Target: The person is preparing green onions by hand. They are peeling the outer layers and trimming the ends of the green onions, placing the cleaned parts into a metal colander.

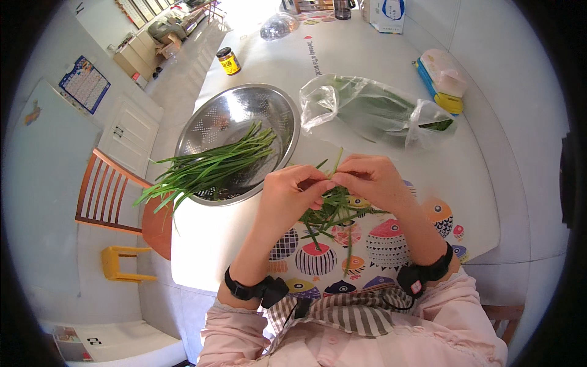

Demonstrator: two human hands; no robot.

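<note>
My left hand (pixel 296 188) and my right hand (pixel 369 179) meet over the table, thumbs and fingertips pinching a thin green stalk (pixel 338 158). Its tip points up between them; the pinched part is covered by my fingers. Beneath the hands lies a loose heap of green leaf scraps (pixel 337 208) on the fish-patterned table cover (pixel 390 245). Left of my left hand stands a perforated steel colander (pixel 236 98). A bundle of long flat green leaves, likely garlic chives (pixel 215 160), rests in it, with ends hanging over the left rim.
A clear plastic bag (pixel 371 108) with greens lies beyond my hands. A dark-lidded jar (pixel 228 62) stands behind the colander. At the right edge are a tissue pack (pixel 442 75) and a yellow-blue packet (pixel 447 103). A wooden chair (pixel 114 192) and yellow stool (pixel 124 264) stand left.
</note>
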